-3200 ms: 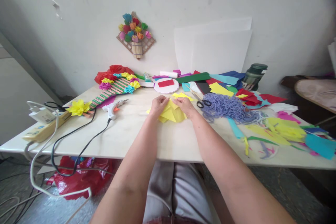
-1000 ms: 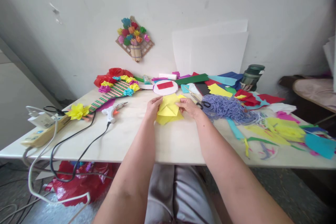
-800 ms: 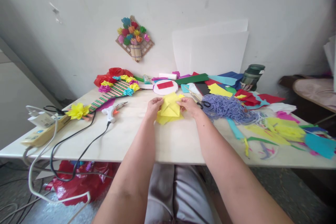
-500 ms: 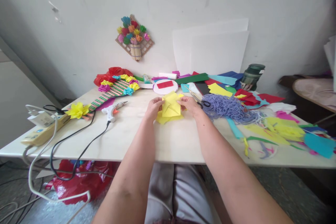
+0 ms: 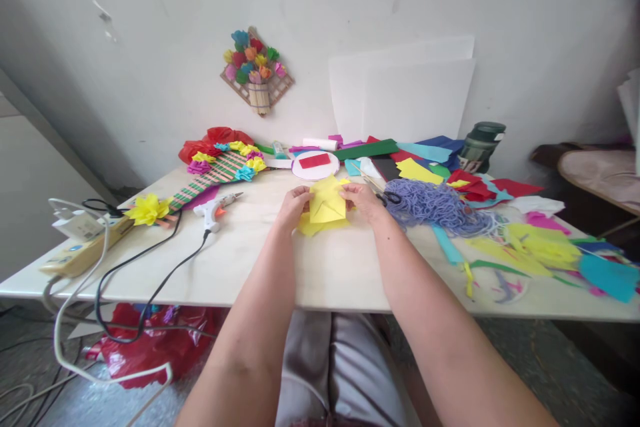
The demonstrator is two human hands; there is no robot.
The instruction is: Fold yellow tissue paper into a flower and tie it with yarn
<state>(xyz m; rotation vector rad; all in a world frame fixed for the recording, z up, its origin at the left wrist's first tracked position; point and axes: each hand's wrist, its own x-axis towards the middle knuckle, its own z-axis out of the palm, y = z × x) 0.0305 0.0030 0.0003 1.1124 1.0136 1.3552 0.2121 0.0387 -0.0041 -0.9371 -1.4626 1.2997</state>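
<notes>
A creased piece of yellow crepe paper (image 5: pixel 328 203) is held up between my two hands over the table. My left hand (image 5: pixel 296 205) pinches its left edge between thumb and fingers. On the other side my right hand (image 5: pixel 362 200) grips the right edge the same way. More yellow paper (image 5: pixel 313 226) lies on the table beneath it, partly hidden by the held piece. Just beyond the hands rests a white disc (image 5: pixel 300 174) with a red rectangle on it. Black-handled scissors (image 5: pixel 391 198) lie right of my right hand.
To the left are a hot glue gun (image 5: pixel 213 213), a power strip (image 5: pixel 90 250) with cables, and a striped panel (image 5: pixel 213 177) with paper flowers. Tangled purple yarn (image 5: pixel 430 203), coloured paper scraps (image 5: pixel 543 247) and a green jar (image 5: pixel 483 147) occupy the right.
Both hands keep their hold on the yellow crepe paper. The paper has shifted very slightly to the right and its creases look a little different.
</notes>
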